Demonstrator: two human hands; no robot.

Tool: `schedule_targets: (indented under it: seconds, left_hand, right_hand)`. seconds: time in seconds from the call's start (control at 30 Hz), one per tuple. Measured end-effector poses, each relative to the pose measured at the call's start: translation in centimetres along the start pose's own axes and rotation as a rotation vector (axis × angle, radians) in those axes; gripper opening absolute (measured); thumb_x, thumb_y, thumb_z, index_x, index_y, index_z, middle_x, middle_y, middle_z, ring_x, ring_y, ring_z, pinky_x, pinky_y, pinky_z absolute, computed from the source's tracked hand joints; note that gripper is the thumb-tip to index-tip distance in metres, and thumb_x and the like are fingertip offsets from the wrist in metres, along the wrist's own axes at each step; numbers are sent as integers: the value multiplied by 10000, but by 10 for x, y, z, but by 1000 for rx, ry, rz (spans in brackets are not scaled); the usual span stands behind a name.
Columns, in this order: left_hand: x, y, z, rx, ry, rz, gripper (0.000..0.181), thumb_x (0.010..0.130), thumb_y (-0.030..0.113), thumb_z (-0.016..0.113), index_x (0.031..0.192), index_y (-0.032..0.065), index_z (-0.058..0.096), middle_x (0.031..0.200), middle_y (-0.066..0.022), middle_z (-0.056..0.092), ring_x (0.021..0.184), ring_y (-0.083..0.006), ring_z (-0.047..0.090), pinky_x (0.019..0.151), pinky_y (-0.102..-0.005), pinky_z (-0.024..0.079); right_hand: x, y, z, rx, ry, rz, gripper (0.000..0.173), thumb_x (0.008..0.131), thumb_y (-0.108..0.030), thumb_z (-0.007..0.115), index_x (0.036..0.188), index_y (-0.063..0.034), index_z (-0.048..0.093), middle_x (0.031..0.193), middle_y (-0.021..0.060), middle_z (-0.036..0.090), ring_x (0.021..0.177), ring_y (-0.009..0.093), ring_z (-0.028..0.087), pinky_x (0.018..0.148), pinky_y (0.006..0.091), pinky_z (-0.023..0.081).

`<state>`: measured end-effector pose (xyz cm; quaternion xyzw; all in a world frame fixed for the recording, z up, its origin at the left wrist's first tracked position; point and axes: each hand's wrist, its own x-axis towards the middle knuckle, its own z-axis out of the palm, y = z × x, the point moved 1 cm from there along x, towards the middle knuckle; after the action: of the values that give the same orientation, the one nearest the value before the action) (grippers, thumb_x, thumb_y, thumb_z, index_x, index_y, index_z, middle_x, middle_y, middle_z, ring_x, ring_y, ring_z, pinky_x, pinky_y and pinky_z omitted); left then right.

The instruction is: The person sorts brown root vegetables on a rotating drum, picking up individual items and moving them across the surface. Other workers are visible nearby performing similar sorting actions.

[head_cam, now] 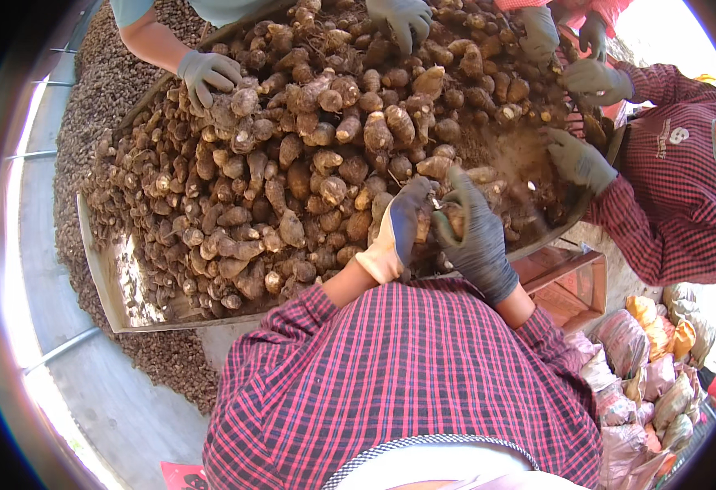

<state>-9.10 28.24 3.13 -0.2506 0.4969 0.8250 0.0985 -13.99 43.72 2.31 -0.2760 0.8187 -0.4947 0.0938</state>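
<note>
A large heap of brown, rooty taro corms (290, 165) lies in a shallow tray (97, 269) in front of me. My left hand (397, 226), in a cream and dark blue glove, is at the near edge of the heap with its fingers curled on a corm. Close beside it, my right hand (474, 236) wears a dark grey glove; its thumb and fingers are bent around a corm (453, 217) that shows between them. A small pale or shiny bit sits between the two hands; what it is, I cannot tell.
Across the tray a co-worker's gloved hands (211, 76) touch the corms. Other co-workers' gloved hands (581, 162) work at the right end. A red crate (569, 282) stands below the tray's right side, near filled sacks (624, 343). More corms (113, 86) cover the floor at left.
</note>
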Motion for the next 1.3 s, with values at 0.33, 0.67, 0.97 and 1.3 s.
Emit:
schedule_targets:
  seconds: [0.33,0.67,0.97,1.3]
  left_hand:
    - [94,53,-67,1986,344,667,689,891,300,792,1487,101,509,1426,-187,551,1378,-394,461,1137,-559,367]
    - [49,29,-5,1019,-105,670,435,911,331,788,1203,21,703,1075,-183,742,958,-314,726,897,-413,559]
    - [44,17,5,667,-332,357,512,1074,204,602,1518,-8,460,1338,-90,623,1291,-170,550,1114,-309,435]
    - [29,39,15,649,-352,61,348,1033,246,624,1272,-6,593,987,-1,574,963,-110,521,870,-258,450]
  right_hand:
    - [13,31,-13,234,-6,278,519,1008,-134,668,1503,-55,535,1015,82,713,910,115,656,857,296,536]
    - [24,27,-17,346,1,120,655,937,-64,728,1539,-57,469,1446,161,572,1338,229,564,1091,355,481]
    - [-5,28,-35,989,127,387,534,1010,-223,661,1479,-16,513,1333,76,629,1210,161,610,1062,311,481]
    - [-5,10,-64,173,-119,126,803,892,-371,840,1543,-87,464,1359,189,640,1290,246,622,1073,366,481]
